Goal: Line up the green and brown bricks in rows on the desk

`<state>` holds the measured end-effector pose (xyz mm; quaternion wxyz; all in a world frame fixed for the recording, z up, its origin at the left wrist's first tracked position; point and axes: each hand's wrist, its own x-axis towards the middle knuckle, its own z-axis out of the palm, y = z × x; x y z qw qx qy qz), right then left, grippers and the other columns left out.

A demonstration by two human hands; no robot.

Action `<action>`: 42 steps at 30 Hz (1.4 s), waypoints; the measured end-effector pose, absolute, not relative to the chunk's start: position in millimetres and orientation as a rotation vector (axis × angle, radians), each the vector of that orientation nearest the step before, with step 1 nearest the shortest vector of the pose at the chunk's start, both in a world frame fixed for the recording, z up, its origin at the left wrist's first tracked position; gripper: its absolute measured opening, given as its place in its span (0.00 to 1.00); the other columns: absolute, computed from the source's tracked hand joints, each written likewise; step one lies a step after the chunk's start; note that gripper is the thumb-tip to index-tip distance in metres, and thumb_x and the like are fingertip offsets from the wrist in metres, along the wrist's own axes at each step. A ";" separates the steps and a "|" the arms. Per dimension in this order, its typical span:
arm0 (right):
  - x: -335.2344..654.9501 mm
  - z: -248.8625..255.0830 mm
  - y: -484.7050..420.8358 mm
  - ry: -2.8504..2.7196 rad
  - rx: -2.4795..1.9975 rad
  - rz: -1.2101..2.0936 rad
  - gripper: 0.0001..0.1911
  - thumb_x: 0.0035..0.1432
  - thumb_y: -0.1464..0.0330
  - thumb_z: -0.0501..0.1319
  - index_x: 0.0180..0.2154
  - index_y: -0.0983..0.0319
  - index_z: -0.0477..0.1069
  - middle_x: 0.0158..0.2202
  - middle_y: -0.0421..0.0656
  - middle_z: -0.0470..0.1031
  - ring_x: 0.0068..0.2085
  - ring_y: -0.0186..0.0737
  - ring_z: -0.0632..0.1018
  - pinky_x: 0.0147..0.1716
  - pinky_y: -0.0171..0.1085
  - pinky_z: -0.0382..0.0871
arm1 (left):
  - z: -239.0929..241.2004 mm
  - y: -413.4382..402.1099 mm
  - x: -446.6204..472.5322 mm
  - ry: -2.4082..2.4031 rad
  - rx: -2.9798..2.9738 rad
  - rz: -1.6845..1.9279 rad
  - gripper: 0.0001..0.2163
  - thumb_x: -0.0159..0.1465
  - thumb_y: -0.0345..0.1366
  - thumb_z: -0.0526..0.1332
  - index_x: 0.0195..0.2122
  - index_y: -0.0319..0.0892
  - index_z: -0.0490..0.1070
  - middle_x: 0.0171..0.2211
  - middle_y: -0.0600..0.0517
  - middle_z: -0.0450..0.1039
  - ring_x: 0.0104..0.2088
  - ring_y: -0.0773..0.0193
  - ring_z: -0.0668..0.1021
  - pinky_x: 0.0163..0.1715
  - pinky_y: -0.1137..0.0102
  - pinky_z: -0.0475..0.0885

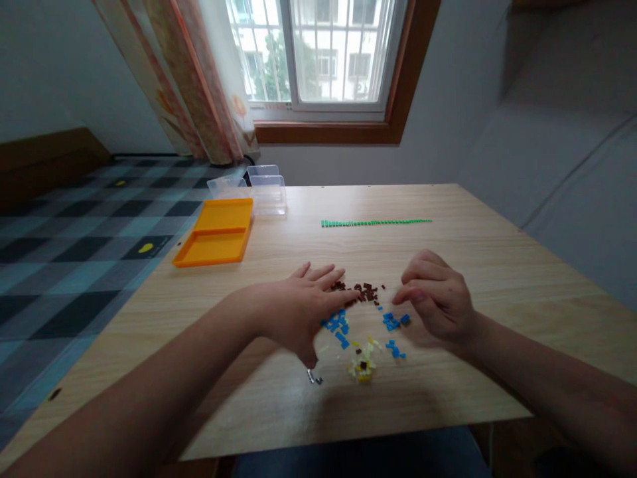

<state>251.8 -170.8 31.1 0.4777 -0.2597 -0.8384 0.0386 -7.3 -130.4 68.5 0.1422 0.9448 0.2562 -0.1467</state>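
My left hand (303, 307) lies palm down with its fingers spread, the fingertips over a pile of small dark brown building bricks (368, 292). Small blue bricks (338, 322) sit beneath its index finger, and a few grey pieces (313, 377) lie by its thumb. To the right my right hand (440, 299) is closed, thumb against curled fingers; whether anything is between them is hidden. More blue bricks (392, 321) lie just left of it. Nearer the front is a mixed heap of pale and yellow bricks (363, 365) with a couple of brown ones among them.
Farther back, a long row of small green bricks (375, 223) runs across the wooden table (497, 265). At the left edge stand an orange two-part tray (219, 232) and clear plastic boxes (269, 199). A bed with checked cover (89, 265) adjoins the table's left side.
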 end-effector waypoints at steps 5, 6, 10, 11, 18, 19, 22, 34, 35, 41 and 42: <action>252.8 30.2 -170.7 -2.051 -0.640 0.078 0.19 0.68 0.66 0.50 0.28 0.60 0.74 0.26 0.42 0.67 0.30 0.39 0.66 0.33 0.43 0.59 | 70.2 -120.7 -18.6 0.881 2.752 -0.435 0.58 0.42 0.49 0.74 0.70 0.50 0.43 0.71 0.37 0.36 0.69 0.36 0.43 0.64 0.40 0.42; 253.1 29.7 -170.5 -2.051 -0.648 0.075 0.18 0.68 0.67 0.51 0.29 0.60 0.74 0.26 0.42 0.67 0.31 0.39 0.67 0.33 0.43 0.59 | 70.2 -117.3 -21.7 0.925 2.749 -0.421 0.56 0.43 0.49 0.73 0.70 0.50 0.44 0.72 0.38 0.36 0.69 0.36 0.43 0.64 0.41 0.42; 253.4 28.5 -169.9 -2.058 -0.667 0.064 0.15 0.65 0.70 0.53 0.29 0.61 0.74 0.27 0.43 0.67 0.32 0.40 0.67 0.34 0.43 0.60 | 65.7 -99.5 -33.4 1.104 2.739 -0.274 0.49 0.50 0.49 0.69 0.70 0.51 0.46 0.72 0.42 0.36 0.69 0.38 0.47 0.65 0.47 0.48; 253.1 28.5 -169.8 -2.060 -0.664 0.064 0.15 0.65 0.70 0.53 0.28 0.61 0.74 0.27 0.43 0.66 0.32 0.40 0.67 0.34 0.42 0.60 | 63.2 -95.2 -35.2 1.143 2.749 -0.210 0.47 0.52 0.49 0.68 0.70 0.50 0.47 0.72 0.43 0.36 0.69 0.39 0.47 0.65 0.49 0.50; 253.8 28.2 -168.9 -2.070 -0.680 0.072 0.15 0.64 0.71 0.54 0.28 0.61 0.74 0.27 0.42 0.67 0.32 0.39 0.67 0.34 0.42 0.60 | 46.0 -86.0 -25.3 1.223 2.735 0.138 0.38 0.58 0.52 0.63 0.67 0.44 0.55 0.71 0.41 0.42 0.68 0.42 0.53 0.64 0.54 0.56; 254.3 28.1 -168.6 -2.071 -0.683 0.074 0.14 0.64 0.71 0.54 0.28 0.61 0.74 0.27 0.42 0.67 0.31 0.39 0.67 0.34 0.42 0.60 | 47.6 -86.8 -22.8 1.205 2.745 0.202 0.36 0.58 0.51 0.63 0.65 0.44 0.58 0.70 0.41 0.46 0.67 0.44 0.56 0.63 0.55 0.57; 255.1 28.2 -167.9 -2.076 -0.673 0.077 0.13 0.63 0.72 0.55 0.28 0.62 0.74 0.26 0.42 0.67 0.31 0.39 0.67 0.33 0.42 0.60 | 61.9 -92.6 -17.8 1.075 2.739 0.288 0.18 0.62 0.43 0.61 0.51 0.41 0.72 0.57 0.42 0.68 0.53 0.54 0.73 0.54 0.62 0.67; 253.0 27.8 -167.8 -2.088 -0.630 0.117 0.12 0.61 0.74 0.56 0.27 0.63 0.73 0.25 0.43 0.67 0.30 0.37 0.67 0.32 0.41 0.60 | 98.0 -146.2 1.6 0.650 2.248 -0.616 0.06 0.52 0.30 0.70 0.31 0.45 0.79 0.25 0.57 0.77 0.23 0.69 0.72 0.23 0.75 0.62; 253.1 27.9 -167.6 -2.089 -0.630 0.121 0.13 0.62 0.74 0.55 0.27 0.63 0.73 0.25 0.43 0.67 0.30 0.37 0.67 0.32 0.41 0.60 | 95.3 -145.5 2.9 0.598 2.235 -0.625 0.08 0.52 0.29 0.70 0.33 0.45 0.80 0.26 0.57 0.77 0.24 0.69 0.73 0.23 0.75 0.62; 253.3 27.9 -166.9 -2.090 -0.625 0.130 0.14 0.63 0.74 0.55 0.26 0.62 0.73 0.25 0.42 0.67 0.29 0.37 0.68 0.31 0.40 0.60 | 83.5 -139.7 6.0 0.444 2.136 -0.728 0.12 0.53 0.26 0.68 0.38 0.46 0.81 0.26 0.57 0.77 0.26 0.67 0.75 0.26 0.74 0.66; 253.2 27.9 -167.1 -2.085 -0.628 0.132 0.14 0.63 0.73 0.55 0.26 0.62 0.73 0.25 0.42 0.67 0.29 0.37 0.68 0.31 0.40 0.60 | 82.7 -139.3 6.0 0.447 2.127 -0.732 0.12 0.53 0.25 0.68 0.38 0.46 0.81 0.25 0.57 0.77 0.26 0.67 0.75 0.26 0.74 0.66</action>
